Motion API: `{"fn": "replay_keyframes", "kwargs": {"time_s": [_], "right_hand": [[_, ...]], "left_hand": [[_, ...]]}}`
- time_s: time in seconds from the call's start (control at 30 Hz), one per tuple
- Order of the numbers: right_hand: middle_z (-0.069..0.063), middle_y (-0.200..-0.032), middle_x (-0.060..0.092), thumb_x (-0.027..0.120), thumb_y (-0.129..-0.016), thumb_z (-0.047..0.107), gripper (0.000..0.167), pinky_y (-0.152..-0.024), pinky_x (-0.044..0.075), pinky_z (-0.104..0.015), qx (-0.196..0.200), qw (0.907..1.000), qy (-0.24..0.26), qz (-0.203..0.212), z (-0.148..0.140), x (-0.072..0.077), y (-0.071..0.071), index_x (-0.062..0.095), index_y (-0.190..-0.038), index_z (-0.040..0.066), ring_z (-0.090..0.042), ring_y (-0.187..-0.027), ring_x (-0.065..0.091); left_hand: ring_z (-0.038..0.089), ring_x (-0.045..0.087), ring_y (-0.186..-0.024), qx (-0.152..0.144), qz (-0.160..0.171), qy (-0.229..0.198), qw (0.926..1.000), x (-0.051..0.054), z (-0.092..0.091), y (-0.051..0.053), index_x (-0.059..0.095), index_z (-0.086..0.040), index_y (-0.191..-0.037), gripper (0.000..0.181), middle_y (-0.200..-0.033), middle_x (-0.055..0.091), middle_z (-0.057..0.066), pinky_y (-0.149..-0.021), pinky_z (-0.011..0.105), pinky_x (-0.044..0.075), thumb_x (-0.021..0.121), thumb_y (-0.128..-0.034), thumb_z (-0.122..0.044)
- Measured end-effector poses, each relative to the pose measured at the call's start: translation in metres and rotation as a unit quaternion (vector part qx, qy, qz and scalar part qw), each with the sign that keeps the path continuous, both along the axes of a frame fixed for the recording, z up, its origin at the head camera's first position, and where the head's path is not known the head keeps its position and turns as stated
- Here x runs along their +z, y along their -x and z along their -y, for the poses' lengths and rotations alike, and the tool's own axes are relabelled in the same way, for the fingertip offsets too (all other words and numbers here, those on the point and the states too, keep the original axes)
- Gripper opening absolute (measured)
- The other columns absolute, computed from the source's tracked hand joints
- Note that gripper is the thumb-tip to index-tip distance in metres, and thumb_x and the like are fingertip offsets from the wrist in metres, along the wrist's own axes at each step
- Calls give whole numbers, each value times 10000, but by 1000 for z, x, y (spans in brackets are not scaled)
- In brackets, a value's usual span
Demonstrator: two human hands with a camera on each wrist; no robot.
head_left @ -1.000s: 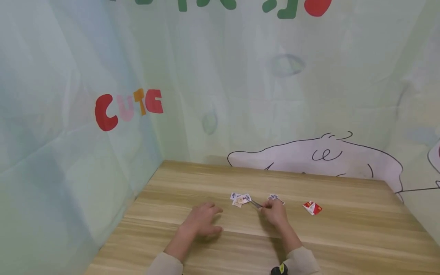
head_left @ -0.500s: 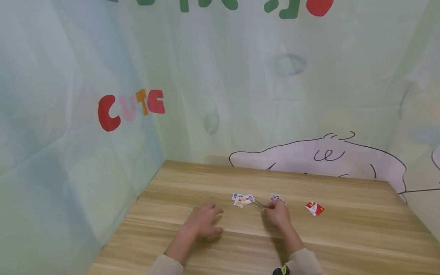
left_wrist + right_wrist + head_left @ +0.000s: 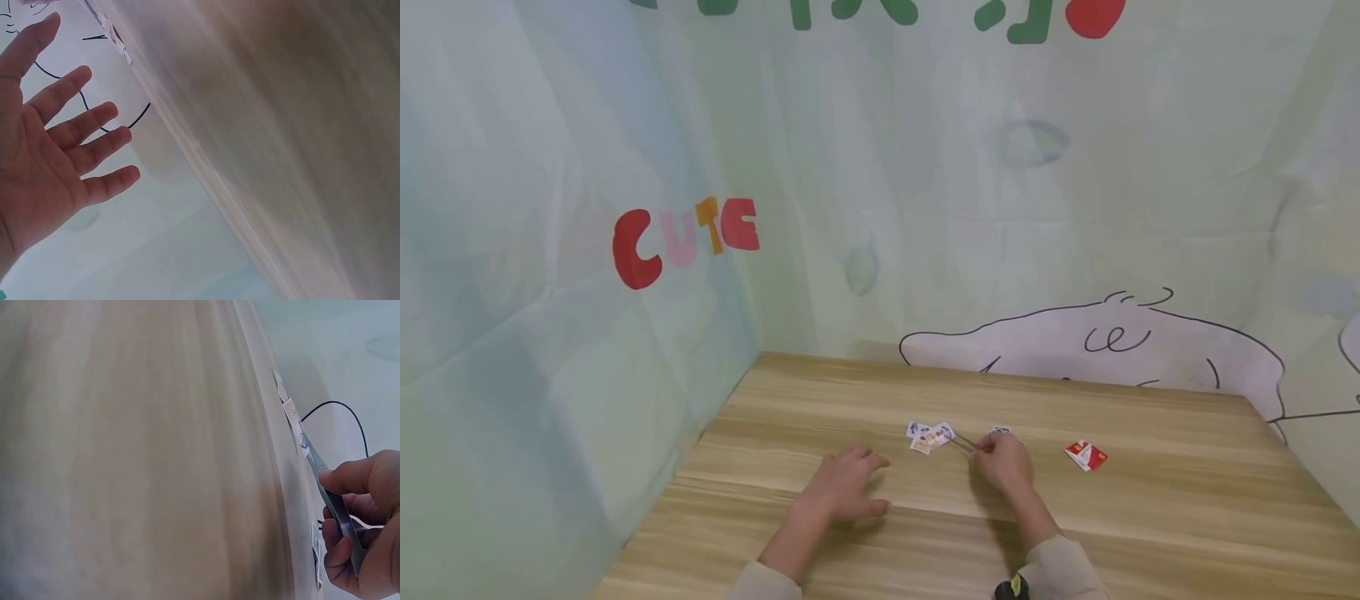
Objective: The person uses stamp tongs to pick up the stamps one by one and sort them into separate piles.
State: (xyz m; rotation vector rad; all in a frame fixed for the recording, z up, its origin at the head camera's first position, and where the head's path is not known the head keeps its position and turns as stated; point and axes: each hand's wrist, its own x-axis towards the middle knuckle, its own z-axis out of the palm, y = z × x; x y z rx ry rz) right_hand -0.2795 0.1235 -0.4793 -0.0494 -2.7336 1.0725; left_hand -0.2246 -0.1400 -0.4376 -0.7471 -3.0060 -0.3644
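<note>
My right hand (image 3: 1006,461) pinches metal tweezers (image 3: 965,444) between thumb and fingers. The tips point left and reach the right edge of a small overlapping pile of stamp-like paper pieces (image 3: 929,437). Whether the tips grip a piece cannot be made out. In the right wrist view, the tweezers (image 3: 321,467) slant along the tabletop toward the pile (image 3: 289,414). More paper pieces (image 3: 1002,430) lie just behind my right hand, partly hidden by it. My left hand (image 3: 847,486) stays left of the pile, palm down, fingers spread and holding nothing; the left wrist view shows its palm (image 3: 40,159).
A red and white piece of paper (image 3: 1086,455) lies to the right of my right hand. The wood-grain table (image 3: 1150,525) meets printed fabric walls (image 3: 820,208) at its back and left. A black round object (image 3: 1011,588) shows at my right cuff.
The tweezers' prongs looked together on the pile a second ago and now show slightly apart, with the tips drawn back a little to the right. My left hand keeps its place.
</note>
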Motion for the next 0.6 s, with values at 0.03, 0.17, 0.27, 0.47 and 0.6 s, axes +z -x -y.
{"fn": "replay_keyframes", "kwargs": {"time_s": [0.03, 0.17, 0.27, 0.47, 0.6], "right_hand": [[-50, -766, 624, 692, -694, 94, 48, -568, 430, -357, -25, 10000, -27, -7, 0, 1, 0, 667, -733, 87, -223, -695, 559], [-55, -764, 625, 690, -700, 92, 52, -547, 421, -347, -103, 9999, 54, 24, 0, 3, 0, 672, -747, 80, -219, -681, 553], [-42, -735, 630, 708, -713, 82, 46, -552, 421, -333, 28, 9996, 291, -68, -1, 4, -1, 684, -746, 59, -194, -657, 539], [-25, -697, 635, 697, -728, 62, 43, -571, 434, -324, 345, 9974, 605, -196, 0, 11, 0, 692, -759, 33, -165, -618, 532], [-29, -722, 640, 683, -747, 73, 60, -582, 443, -335, 293, 9979, 570, -114, 0, 15, 1, 694, -791, 34, -176, -640, 552]], "left_hand": [[355, 472, -1147, 9, -3, 12, 10000, 0, 0, 0, 589, -101, -1223, 593, -1263, 513, 163, -880, 588, 393, 726, -737, -412], [355, 467, -1152, 13, -11, 54, 10000, 2, -1, -1, 587, -103, -1228, 603, -1269, 511, 160, -884, 584, 393, 724, -735, -422], [358, 465, -1154, -14, -16, 74, 10000, 2, -2, -3, 585, -106, -1228, 604, -1274, 507, 163, -888, 585, 389, 725, -733, -424], [354, 480, -1134, -79, -178, 113, 9997, 3, -5, -6, 590, -108, -1217, 605, -1258, 519, 155, -877, 568, 402, 733, -720, -421], [349, 482, -1132, -82, -237, 110, 9996, 5, -8, -7, 590, -104, -1217, 605, -1253, 521, 155, -875, 565, 402, 731, -720, -421]]}}
